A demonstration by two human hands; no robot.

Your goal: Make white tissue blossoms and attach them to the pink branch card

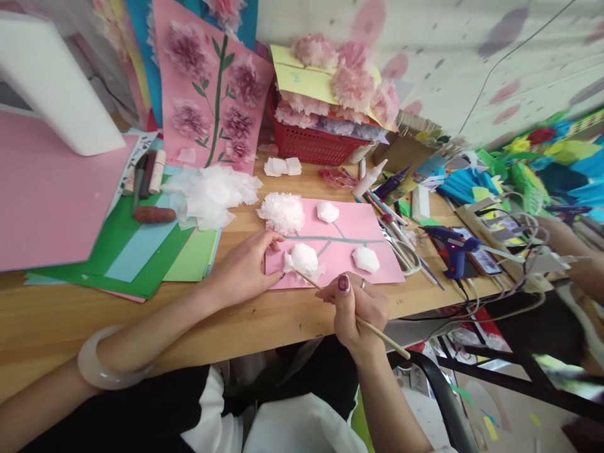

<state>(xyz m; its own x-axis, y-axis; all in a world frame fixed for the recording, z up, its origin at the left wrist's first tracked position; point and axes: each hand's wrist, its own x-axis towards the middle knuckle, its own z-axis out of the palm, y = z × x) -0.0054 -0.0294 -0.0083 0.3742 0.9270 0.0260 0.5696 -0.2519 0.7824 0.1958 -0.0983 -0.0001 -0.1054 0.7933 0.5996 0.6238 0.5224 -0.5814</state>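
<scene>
My right hand (361, 311) is closed around a thin wooden stick (384, 336). The stick's far tip touches or lies just over a white tissue-paper puff (304, 259) on a pink sheet (349, 224). At the sheet's left edge rests my left hand (245, 267), thumb and fingers apart beside that puff, with nothing seen in it. Painted green stems (330, 239) run across the sheet. Two more smooth white puffs (328, 212) sit on it, along with a fluffy white tissue flower (282, 212) at its upper left corner.
White tissue sheets (212, 192) lie behind my left hand, near coloured papers (155, 251). A finished flower picture (212, 88) leans beside a red basket (316, 141) of tissue flowers. Scissors (401, 248) and a blue glue gun (455, 248) lie right; another person's arm (566, 245) reaches in.
</scene>
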